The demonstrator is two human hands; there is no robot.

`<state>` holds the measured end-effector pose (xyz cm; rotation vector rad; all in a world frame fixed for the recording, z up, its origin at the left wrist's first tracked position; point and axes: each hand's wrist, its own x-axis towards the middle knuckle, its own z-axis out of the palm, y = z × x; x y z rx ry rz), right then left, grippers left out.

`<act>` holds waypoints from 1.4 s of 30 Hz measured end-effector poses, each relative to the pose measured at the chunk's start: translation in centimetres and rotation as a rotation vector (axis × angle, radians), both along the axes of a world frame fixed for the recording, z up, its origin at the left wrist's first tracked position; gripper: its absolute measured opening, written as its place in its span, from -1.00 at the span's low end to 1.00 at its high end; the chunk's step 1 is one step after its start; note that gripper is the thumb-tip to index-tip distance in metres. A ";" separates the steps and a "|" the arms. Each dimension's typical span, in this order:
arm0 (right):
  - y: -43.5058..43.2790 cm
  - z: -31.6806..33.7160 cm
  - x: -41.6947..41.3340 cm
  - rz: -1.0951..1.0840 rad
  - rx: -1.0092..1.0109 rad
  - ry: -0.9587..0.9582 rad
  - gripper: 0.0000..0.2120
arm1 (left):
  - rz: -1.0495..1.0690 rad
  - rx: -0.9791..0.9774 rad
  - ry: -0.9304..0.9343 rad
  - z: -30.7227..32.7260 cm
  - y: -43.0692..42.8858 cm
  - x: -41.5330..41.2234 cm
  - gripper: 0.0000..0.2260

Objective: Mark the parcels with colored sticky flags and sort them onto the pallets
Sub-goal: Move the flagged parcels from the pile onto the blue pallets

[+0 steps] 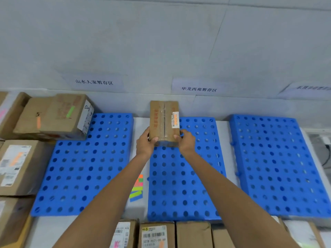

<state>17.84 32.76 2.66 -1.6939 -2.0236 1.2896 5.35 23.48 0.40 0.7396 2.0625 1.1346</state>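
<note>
Orange-flagged parcel (pixel 163 120), near end clasped by curled fingers of my left hand (pixel 145 143) and right hand (pixel 187 142): best lowered flat onto middle pallet (pixel 179 185).

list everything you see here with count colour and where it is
held parcel: 1, brown, orange flag on its label, at the far-left corner of the middle pallet
pallets: 3, blue, side by side below the wall: left pallet, middle pallet, right pallet
stacked parcels: 2 it seems, brown, far-left corner of left pallet, one green flag, one orange
left-edge parcels: at least 3, brown, beside left pallet
near-edge parcels: at least 4, brown, in front of the pallets
flag pad: 1, orange, green, pink, yellow-green and blue, between left and middle pallets
signs: 3, white, on the wall
left hand: 1, grips held parcel's near end
right hand: 1, grips the same end
</note>
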 end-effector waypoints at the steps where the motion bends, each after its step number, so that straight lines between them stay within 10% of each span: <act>1: 0.3 -0.2 -0.2 0.005 0.003 -0.027 -0.76 | -0.001 -0.008 -0.008 -0.1 0.4 -0.3 -0.60; 10: -3.2 2.7 2.0 -0.033 0.158 -0.039 -0.61 | -0.089 -0.074 -0.199 4.7 -2.9 -2.5 -0.26; 15: -13.4 4.6 5.5 -0.020 0.143 0.142 -0.74 | -0.090 -0.042 -0.113 8.7 -11.9 -3.8 -0.53; 27: -36.6 1.2 6.8 0.600 -0.101 -0.116 -0.56 | -0.312 -0.499 -0.311 4.0 -34.2 5.1 -0.52; 33: -37.0 0.7 5.3 0.357 0.054 -0.212 -0.59 | -0.168 -0.441 -0.275 1.8 -34.4 5.3 -0.63; 42: -35.8 3.6 5.6 0.237 -0.011 0.180 -0.58 | 0.030 -0.251 -0.286 3.1 -36.6 4.5 -0.70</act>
